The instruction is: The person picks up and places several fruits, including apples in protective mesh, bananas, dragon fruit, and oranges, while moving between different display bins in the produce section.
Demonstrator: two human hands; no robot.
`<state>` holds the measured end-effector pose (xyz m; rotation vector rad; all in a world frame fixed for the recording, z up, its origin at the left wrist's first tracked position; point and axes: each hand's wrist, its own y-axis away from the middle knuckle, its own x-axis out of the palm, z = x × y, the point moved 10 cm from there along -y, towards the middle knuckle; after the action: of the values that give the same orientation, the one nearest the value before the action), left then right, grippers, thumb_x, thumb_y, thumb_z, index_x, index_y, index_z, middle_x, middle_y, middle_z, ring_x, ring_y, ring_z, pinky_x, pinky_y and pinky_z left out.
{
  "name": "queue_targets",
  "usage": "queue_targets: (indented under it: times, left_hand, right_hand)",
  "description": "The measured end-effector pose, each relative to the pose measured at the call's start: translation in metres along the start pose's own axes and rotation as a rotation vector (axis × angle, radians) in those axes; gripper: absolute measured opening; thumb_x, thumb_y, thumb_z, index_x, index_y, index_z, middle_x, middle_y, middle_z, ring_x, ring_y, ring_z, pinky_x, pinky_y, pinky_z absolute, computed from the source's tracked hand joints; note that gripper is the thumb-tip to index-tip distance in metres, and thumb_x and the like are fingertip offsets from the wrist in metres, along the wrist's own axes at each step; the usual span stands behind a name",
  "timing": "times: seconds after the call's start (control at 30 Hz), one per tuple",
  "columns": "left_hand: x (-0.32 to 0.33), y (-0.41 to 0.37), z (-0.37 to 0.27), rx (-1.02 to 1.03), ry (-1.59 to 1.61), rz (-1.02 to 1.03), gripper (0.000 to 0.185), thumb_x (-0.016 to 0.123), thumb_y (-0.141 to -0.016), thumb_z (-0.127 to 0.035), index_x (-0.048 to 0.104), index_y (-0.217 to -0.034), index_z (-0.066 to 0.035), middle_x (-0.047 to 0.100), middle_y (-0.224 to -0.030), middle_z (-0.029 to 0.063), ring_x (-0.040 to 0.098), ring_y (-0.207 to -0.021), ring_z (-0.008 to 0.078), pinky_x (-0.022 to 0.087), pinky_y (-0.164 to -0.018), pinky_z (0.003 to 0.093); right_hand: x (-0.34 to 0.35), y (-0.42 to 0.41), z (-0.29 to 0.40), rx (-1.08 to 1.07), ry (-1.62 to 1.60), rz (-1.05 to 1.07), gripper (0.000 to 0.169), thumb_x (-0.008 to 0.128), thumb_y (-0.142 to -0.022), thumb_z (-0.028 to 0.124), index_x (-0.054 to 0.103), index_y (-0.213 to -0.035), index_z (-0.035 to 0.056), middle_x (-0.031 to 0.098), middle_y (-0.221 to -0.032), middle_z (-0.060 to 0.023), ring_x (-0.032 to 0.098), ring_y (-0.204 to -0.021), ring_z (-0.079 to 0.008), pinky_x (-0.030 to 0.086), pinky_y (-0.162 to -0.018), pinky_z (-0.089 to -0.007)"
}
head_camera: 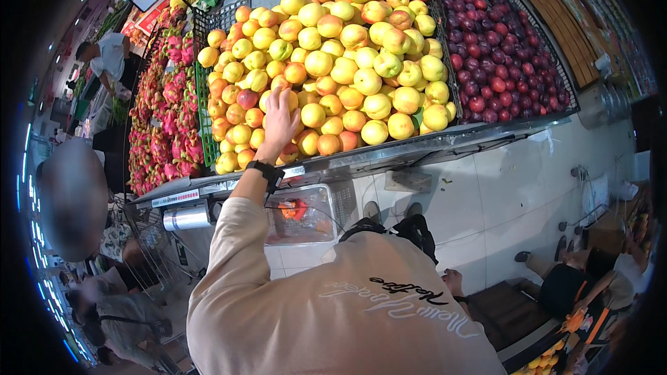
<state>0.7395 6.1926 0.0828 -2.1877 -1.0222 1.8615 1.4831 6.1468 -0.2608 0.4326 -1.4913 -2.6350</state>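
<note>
A sloping heap of yellow-orange nectarines or smooth peaches (344, 70) fills the display before me. My left hand (280, 121), with a black watch (267, 174) on its wrist, reaches onto the heap's front left part. Its fingers touch the fruit, with a yellow-orange one (290, 99) between the fingers and thumb. Whether it grips that fruit is hidden. Just to the left of the fingers lies a redder fruit (247, 98). My right hand (452, 281) hangs low beside my body, partly hidden by my shirt, well away from the display.
Dark red plums (490, 57) lie in a black crate on the right. Dragon fruit (172, 109) fill the left side beyond a green crate wall (207, 130). A plastic bag roll (186, 217) and a clear bin (302, 219) sit below the ledge. People stand nearby on both sides.
</note>
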Motion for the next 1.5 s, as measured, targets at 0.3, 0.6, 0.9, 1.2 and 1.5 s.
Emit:
queue_targets:
  times: [0.3, 0.6, 0.9, 1.2, 1.5]
  left_hand:
    - [0.023, 0.018, -0.058, 0.194, -0.267, 0.267, 0.052, 0.057, -0.076, -0.044, 0.051, -0.115, -0.010, 0.040, -0.127, 0.0121, 0.023, -0.130, 0.0293, 0.007, -0.094, 0.0730]
    - [0.011, 0.006, -0.039, 0.159, -0.277, 0.236, 0.060, 0.065, -0.063, -0.053, 0.057, -0.101, -0.008, 0.039, -0.127, 0.0108, 0.025, -0.127, 0.0265, 0.017, -0.092, 0.0670]
    - [-0.006, 0.003, -0.016, 0.048, -0.136, -0.041, 0.053, 0.068, -0.064, -0.044, 0.054, -0.090, 0.001, 0.037, -0.122, 0.0207, 0.030, -0.118, 0.0380, 0.029, -0.093, 0.0539]
    - [0.007, 0.005, 0.110, -0.693, 0.797, -0.442, 0.045, 0.059, -0.080, -0.039, 0.054, -0.101, 0.001, 0.043, -0.118, 0.0165, 0.045, -0.106, 0.0284, 0.039, -0.088, 0.0392]
    - [-0.003, -0.113, 0.004, -1.038, 2.107, -0.145, 0.064, 0.034, -0.080, -0.063, 0.042, -0.122, -0.015, 0.037, -0.130, 0.0111, 0.037, -0.117, 0.0328, 0.034, -0.090, 0.0613]
  right_hand:
    - [0.010, 0.004, 0.031, 0.008, 0.054, -0.033, 0.012, 0.049, -0.084, 0.012, 0.051, -0.088, 0.0008, 0.050, -0.056, -0.0067, 0.049, -0.044, -0.0149, 0.041, -0.039, -0.0268]
    - [0.005, -0.007, 0.041, -0.025, 0.074, -0.016, 0.017, 0.050, -0.083, 0.015, 0.053, -0.092, 0.0011, 0.052, -0.059, -0.0089, 0.050, -0.044, -0.0169, 0.044, -0.041, -0.0298]
    - [0.000, 0.000, 0.021, 0.026, 0.072, -0.029, 0.015, 0.049, -0.084, 0.016, 0.053, -0.091, 0.0030, 0.052, -0.058, -0.0079, 0.051, -0.046, -0.0172, 0.043, -0.042, -0.0293]
    - [-0.004, 0.003, 0.009, 0.012, -0.016, -0.018, 0.015, 0.049, -0.084, 0.013, 0.052, -0.090, -0.0015, 0.052, -0.059, -0.0082, 0.050, -0.045, -0.0156, 0.042, -0.040, -0.0271]
    - [-0.007, 0.012, 0.016, 0.016, -0.042, -0.061, 0.017, 0.049, -0.084, 0.013, 0.052, -0.092, -0.0024, 0.052, -0.061, -0.0086, 0.050, -0.046, -0.0160, 0.044, -0.042, -0.0280]
